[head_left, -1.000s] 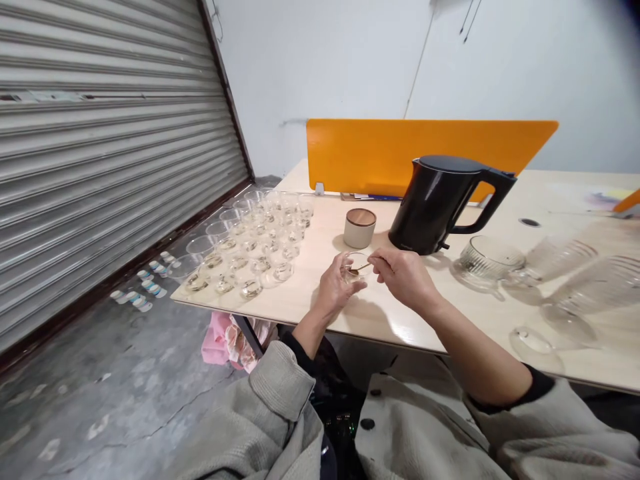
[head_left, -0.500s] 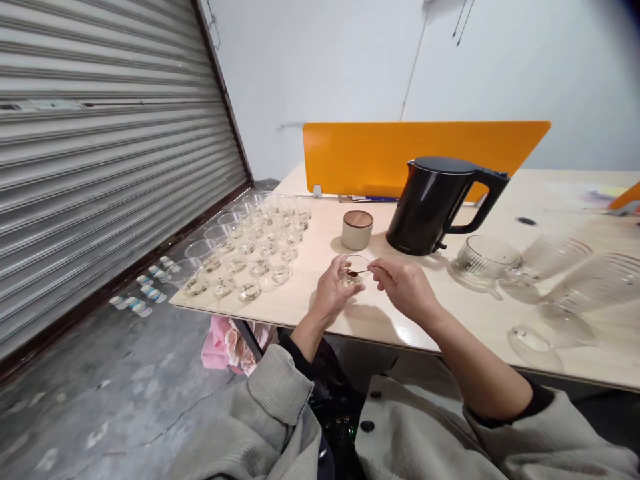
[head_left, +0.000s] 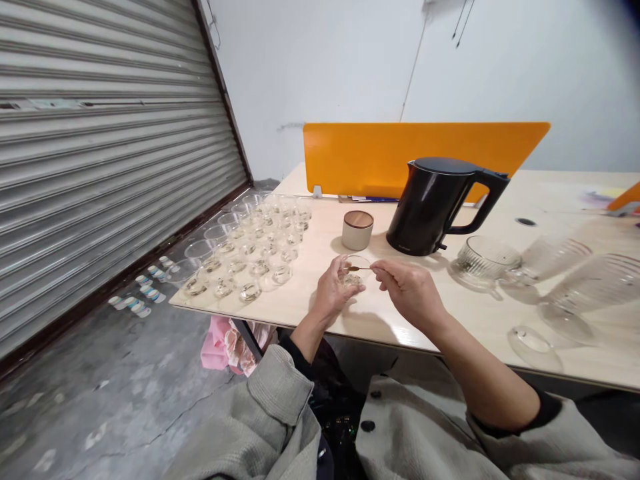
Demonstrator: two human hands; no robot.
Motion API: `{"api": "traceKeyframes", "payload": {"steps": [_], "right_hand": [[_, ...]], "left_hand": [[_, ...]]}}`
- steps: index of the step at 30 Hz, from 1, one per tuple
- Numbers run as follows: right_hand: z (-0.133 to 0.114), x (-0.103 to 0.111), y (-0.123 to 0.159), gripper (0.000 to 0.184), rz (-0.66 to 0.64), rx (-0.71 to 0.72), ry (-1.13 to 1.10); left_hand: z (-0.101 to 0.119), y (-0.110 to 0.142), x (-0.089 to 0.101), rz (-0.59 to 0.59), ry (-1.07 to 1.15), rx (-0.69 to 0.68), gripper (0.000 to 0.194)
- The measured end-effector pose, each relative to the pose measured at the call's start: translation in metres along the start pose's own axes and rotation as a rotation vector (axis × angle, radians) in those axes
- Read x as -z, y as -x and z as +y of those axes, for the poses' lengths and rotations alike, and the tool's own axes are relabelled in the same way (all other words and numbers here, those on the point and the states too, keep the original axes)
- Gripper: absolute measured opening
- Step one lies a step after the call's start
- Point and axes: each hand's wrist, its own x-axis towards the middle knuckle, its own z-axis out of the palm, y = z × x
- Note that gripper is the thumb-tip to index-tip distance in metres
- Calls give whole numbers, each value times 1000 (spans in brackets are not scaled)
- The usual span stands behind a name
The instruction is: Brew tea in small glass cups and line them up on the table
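My left hand (head_left: 334,288) is wrapped around a small clear cup (head_left: 356,277), holding it near the front of the table. Between the fingertips of my right hand (head_left: 406,285) is the thin handle of a small spoon (head_left: 354,269), its brownish bowl at the cup's mouth. What lies in the cup is too small to make out. Just behind the cup stands a pale canister (head_left: 357,236) with a wooden lid. Many clear plastic cups (head_left: 249,291) stand in rows to the left, each with a little something in the bottom.
A black electric kettle (head_left: 425,207) stands behind my right hand, before an orange divider (head_left: 425,150). On the right are a ribbed glass cup (head_left: 486,259), stacked clear cups (head_left: 597,283) and a glass lid-like piece (head_left: 534,348). Small white-capped bottles (head_left: 150,291) stand on the floor at left.
The spoon has risen slightly from inside the cup to its rim, and my right hand has lifted a little with it. My left hand and the cup look still.
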Motion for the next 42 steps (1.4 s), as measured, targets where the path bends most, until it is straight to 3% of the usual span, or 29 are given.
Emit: {"api": "traceKeyframes", "payload": {"steps": [10, 16, 24, 28, 34, 38, 42], "right_hand": [[2, 7, -4, 29, 10, -33, -41], [-3, 7, -6, 32, -125, -36, 21], [-4, 10, -7, 37, -101, -42, 13], [-6, 25, -1, 33, 34, -83, -62], [-12, 73, 23, 24, 385, -177, -7], [9, 108, 39, 20, 642, -244, 163], [48, 135, 47, 19, 696, -300, 400]], "left_hand": [[-4, 0, 1, 29, 62, 37, 79], [-4, -1, 0, -8, 61, 2, 81], [-3, -1, 0, 3, 50, 22, 81], [-3, -1, -1, 7, 50, 33, 83], [-4, 0, -2, 25, 69, 52, 85], [-1, 3, -3, 12, 107, 120, 89], [3, 6, -4, -17, 165, 172, 96]]}}
